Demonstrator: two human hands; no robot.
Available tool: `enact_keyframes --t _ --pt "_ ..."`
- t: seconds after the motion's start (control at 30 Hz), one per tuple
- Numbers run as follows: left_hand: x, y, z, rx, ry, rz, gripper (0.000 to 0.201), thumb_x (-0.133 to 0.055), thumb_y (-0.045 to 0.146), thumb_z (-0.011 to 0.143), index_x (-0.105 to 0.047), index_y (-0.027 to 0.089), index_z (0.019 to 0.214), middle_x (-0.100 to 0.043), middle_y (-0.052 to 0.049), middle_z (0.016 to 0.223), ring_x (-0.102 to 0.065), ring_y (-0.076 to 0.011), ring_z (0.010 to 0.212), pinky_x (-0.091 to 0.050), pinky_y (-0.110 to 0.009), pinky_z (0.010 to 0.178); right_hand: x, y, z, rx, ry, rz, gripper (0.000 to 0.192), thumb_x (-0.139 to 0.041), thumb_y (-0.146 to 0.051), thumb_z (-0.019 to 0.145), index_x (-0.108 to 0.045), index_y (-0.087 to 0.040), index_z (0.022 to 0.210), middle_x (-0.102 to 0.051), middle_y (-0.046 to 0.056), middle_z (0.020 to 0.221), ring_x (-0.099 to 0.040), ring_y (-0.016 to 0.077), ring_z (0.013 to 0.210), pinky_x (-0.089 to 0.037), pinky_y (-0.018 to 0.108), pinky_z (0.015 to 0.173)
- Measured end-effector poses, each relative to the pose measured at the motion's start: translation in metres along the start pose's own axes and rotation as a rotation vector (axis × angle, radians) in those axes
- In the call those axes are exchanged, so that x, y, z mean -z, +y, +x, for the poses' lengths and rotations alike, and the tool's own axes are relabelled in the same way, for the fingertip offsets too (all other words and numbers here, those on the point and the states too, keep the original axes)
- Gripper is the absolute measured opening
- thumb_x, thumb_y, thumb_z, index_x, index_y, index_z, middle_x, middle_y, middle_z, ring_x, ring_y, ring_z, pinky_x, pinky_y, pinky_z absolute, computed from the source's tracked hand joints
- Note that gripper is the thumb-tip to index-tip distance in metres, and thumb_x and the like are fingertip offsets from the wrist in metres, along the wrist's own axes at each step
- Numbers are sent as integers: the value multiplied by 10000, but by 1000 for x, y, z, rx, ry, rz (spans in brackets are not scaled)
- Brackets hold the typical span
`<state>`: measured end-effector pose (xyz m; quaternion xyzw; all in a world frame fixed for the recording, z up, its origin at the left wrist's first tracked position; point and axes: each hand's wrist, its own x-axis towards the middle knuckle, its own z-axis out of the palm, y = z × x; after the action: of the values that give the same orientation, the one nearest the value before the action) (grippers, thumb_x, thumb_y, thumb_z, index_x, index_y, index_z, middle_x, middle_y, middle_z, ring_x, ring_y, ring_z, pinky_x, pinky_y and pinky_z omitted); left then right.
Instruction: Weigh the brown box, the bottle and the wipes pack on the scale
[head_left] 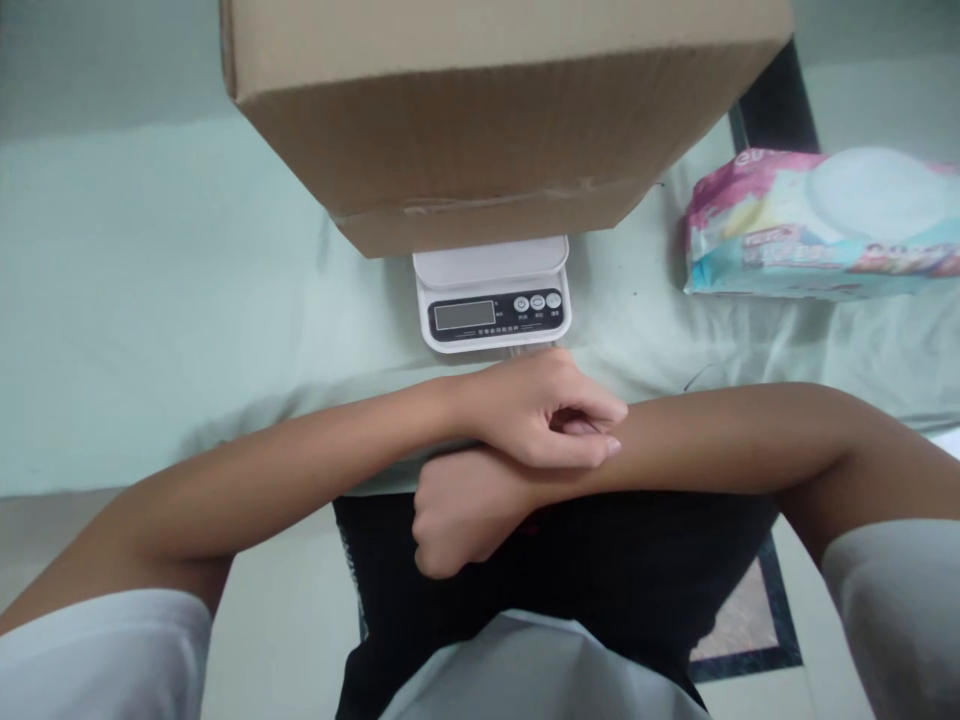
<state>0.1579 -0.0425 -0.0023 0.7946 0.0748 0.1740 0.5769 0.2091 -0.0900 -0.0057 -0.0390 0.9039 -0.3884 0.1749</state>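
Crossed forearms at the near edge of the tabletop (150,300). The left hand (547,415) lay on top, fingers curled loosely inward with nothing between them, resting across the right wrist; the right hand (457,515) hung beneath it, closed in a soft fist that likewise held nothing, above a dark garment (600,570) in the lap. Just beyond the left hand stood a white kitchen scale (491,300), its dark panel with a blank display and three round buttons facing the person. A large cardboard box (495,120) sat on the scale's platform, overhanging it widely on both sides and hiding most of the platform; neither hand touched the box or the scale. Well apart to the right lay a soft pack of wipes (817,225) on the pale cloth covering the tabletop. Judged from this arrangement, the step in hand was a pause with the box placed for weighing; the display showed no legible figure, so a next move would seem to call for uncrossing the arms and pressing a button on the panel.
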Motion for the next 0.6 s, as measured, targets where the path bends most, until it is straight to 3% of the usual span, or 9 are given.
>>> enact_keyframes --t 0.1,0.2,0.33,0.43,0.6 --pt "0 0 0 3 -2 7 388 -537 254 948 -325 228 625 -317 65 564 -282 -88 544 -289 -260 566 -3 2 1 154 -90 -49 558 -720 -98 846 -301 -206 493 -439 -69 558 -440 85 540 -318 293 554" --pt "0 0 1 -9 3 22 389 -543 244 942 -323 229 622 -316 65 558 -279 -91 542 -296 -255 563 -15 7 10 294 5 -184 460 -645 -113 885 -335 -219 562 -552 -45 639 -496 135 589 -308 324 561" --pt "-1 0 1 -1 -8 39 379 -527 270 950 -325 230 632 -315 64 565 -272 -94 540 -294 -262 557 -32 11 18 312 159 -298 328 -596 -144 938 -526 -220 627 -624 -29 688 -524 157 601 -288 344 552" --pt "-1 0 1 21 -22 35 375 -530 292 943 -328 232 633 -308 64 566 -265 -95 541 -284 -269 550 -34 12 18 343 166 -338 255 -597 -152 946 -656 -224 709 -646 -30 695 -531 156 587 -286 347 535" --pt "0 0 1 4 -21 24 380 -531 275 935 -312 233 627 -309 66 565 -264 -93 544 -275 -269 549 -28 10 17 345 137 -377 264 -594 -175 962 -722 -227 737 -716 -16 738 -544 156 572 -277 347 516"
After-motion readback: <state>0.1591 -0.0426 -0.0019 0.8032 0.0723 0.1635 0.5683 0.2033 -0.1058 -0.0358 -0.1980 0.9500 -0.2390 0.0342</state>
